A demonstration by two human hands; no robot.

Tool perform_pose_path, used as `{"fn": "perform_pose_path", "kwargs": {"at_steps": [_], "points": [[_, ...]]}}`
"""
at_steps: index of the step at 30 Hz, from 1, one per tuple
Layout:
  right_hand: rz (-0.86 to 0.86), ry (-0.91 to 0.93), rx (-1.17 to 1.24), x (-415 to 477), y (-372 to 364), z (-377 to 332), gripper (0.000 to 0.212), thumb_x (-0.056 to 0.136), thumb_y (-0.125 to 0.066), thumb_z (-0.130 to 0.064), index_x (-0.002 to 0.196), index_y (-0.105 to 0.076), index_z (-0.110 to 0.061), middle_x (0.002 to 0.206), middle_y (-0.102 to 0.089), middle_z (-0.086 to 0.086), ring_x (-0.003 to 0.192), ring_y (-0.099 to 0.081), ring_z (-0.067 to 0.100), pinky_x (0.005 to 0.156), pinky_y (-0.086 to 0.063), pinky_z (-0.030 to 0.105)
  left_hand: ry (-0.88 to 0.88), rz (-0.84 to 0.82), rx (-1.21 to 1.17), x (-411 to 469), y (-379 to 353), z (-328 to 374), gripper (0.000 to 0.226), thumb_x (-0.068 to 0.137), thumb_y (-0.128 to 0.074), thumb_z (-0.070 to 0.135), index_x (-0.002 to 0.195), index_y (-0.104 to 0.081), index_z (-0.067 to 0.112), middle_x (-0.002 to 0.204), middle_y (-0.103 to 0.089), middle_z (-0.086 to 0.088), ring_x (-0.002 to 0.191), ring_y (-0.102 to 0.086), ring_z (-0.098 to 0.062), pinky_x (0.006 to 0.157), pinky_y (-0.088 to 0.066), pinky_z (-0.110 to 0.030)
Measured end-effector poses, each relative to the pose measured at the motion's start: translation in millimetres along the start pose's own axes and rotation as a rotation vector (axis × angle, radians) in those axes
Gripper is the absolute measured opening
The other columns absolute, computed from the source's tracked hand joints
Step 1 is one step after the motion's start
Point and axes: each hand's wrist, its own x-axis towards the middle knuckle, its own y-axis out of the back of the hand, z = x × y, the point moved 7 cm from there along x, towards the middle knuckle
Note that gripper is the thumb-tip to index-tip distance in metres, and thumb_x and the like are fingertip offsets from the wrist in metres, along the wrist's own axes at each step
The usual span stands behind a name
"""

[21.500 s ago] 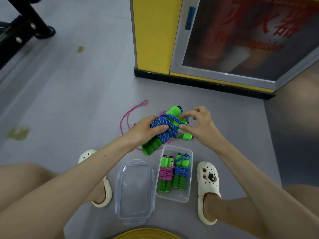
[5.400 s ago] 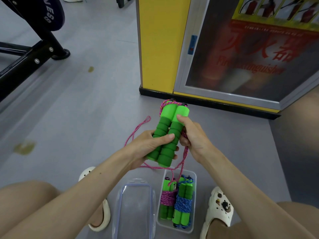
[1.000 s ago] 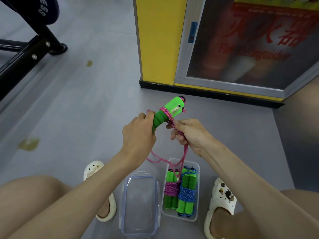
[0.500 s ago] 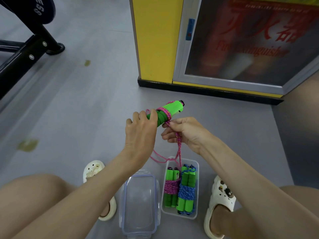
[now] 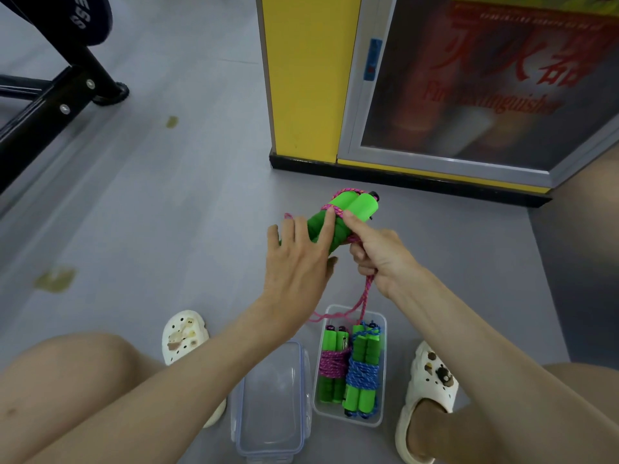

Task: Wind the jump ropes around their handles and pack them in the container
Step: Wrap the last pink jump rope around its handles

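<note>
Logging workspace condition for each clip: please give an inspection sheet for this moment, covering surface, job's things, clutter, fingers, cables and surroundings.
Surface: grey floor.
Job's things: pink jump rope partly wound on paired green handles, its loose end hanging toward the clear container; inside lie a pink bundle and a blue bundle; lid lies beside it.
Clutter: yellowish stains on the floor.
Fingers: left hand fingers straight against the handles; right hand pinches the pink jump rope.
Cables: nothing seen.
Surroundings: yellow pillar, fire extinguisher cabinet, black frame, white clogs.
</note>
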Motion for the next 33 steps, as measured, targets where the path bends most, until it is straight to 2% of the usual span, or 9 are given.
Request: {"fn": "perform_pose_path", "kwargs": {"at_steps": [4,9,13,17,20,25,28,30,33], "points": [[0.034,0.056,0.006,2.2,10.2,-9.8,0.035,0.086,-0.064,-0.043,0.069,-0.060,-0.014,0.045,-0.037,0.000,0.034,-0.021,0.008,0.037,-0.018,0.020,0.178,-0.208,-0.496,9.9,3.7,-16.1,0.068,0.088,-0.038,0.064,0.138,-0.047,0.019,0.106,-0.050,-0.008,0.093,-0.051,-0.025,0.079,-0.046,-0.037],[-0.093,0.077,0.002,4.4,6.0,-8.5,0.033,0.088,-0.060,-0.041,0.072,-0.059,-0.013,0.049,-0.045,0.002,0.037,-0.027,0.009,0.043,-0.024,0.022,0.696,-0.577,-1.397,4.9,-12.9,-38.3,0.049,0.085,-0.068,0.039,0.126,-0.059,0.014,0.105,-0.067,-0.005,0.086,-0.066,-0.016,0.071,-0.055,-0.028],[-0.181,0.113,-0.004,3.4,-0.2,-11.1,0.034,0.089,-0.059,-0.042,0.078,-0.062,-0.010,0.050,-0.049,0.002,0.038,-0.033,0.009,0.045,-0.031,0.022,0.717,-0.904,-1.718,-13.5,-16.4,-21.8,0.041,0.081,-0.069,0.023,0.120,-0.059,0.012,0.105,-0.072,-0.011,0.090,-0.071,-0.026,0.067,-0.058,-0.030],[-0.166,0.102,0.002,5.1,0.6,-7.4,0.035,0.084,-0.065,-0.039,0.085,-0.069,-0.005,0.055,-0.061,0.006,0.042,-0.047,0.010,0.046,-0.046,0.019,0.733,-0.714,-1.551,-6.4,-15.5,-39.3,0.031,0.082,-0.071,0.007,0.111,-0.061,0.011,0.092,-0.072,-0.009,0.074,-0.072,-0.022,0.063,-0.056,-0.028],[-0.144,0.116,-0.067,6.4,2.7,-6.1,0.020,0.082,-0.071,-0.022,0.090,-0.071,-0.003,0.059,-0.061,0.007,0.041,-0.047,0.008,0.043,-0.042,0.017,0.762,-0.569,-1.439,-1.9,-16.9,-51.2,0.028,0.080,-0.073,0.004,0.103,-0.061,0.012,0.081,-0.069,-0.006,0.065,-0.068,-0.019,0.054,-0.054,-0.026],[-0.094,0.137,-0.234,4.7,3.2,-7.6,0.014,0.087,-0.065,-0.015,0.087,-0.072,-0.003,0.053,-0.054,0.006,0.039,-0.033,0.009,0.038,-0.025,0.018,0.563,-0.424,-1.031,2.8,-12.0,-61.1,0.031,0.076,-0.076,0.017,0.103,-0.062,0.019,0.087,-0.068,-0.005,0.081,-0.065,-0.027,0.070,-0.055,-0.039],[-0.042,0.162,-0.340,4.5,1.4,-8.4,0.023,0.092,-0.058,-0.020,0.083,-0.072,-0.004,0.054,-0.051,0.003,0.045,-0.039,0.010,0.041,-0.032,0.016,0.471,-0.384,-0.824,3.1,-4.5,-57.2,0.039,0.080,-0.073,0.026,0.116,-0.059,0.023,0.095,-0.067,-0.004,0.088,-0.060,-0.027,0.073,-0.050,-0.036],[-0.026,0.168,-0.351,5.7,-0.3,-6.9,0.023,0.093,-0.058,-0.021,0.084,-0.073,-0.006,0.060,-0.050,-0.001,0.055,-0.042,0.009,0.055,-0.039,0.017,0.462,-0.360,-0.761,3.9,-1.8,-56.3,0.040,0.082,-0.070,0.028,0.120,-0.056,0.025,0.097,-0.067,-0.003,0.090,-0.059,-0.028,0.071,-0.047,-0.033],[0.017,0.112,-0.113,7.0,0.7,-1.1,0.023,0.095,-0.055,-0.015,0.084,-0.069,-0.001,0.062,-0.052,0.004,0.052,-0.044,0.010,0.056,-0.047,0.021,0.425,-0.342,-0.692,6.6,1.1,-52.0,0.039,0.086,-0.066,0.029,0.122,-0.053,0.025,0.098,-0.067,-0.002,0.088,-0.060,-0.027,0.067,-0.043,-0.031]]}}
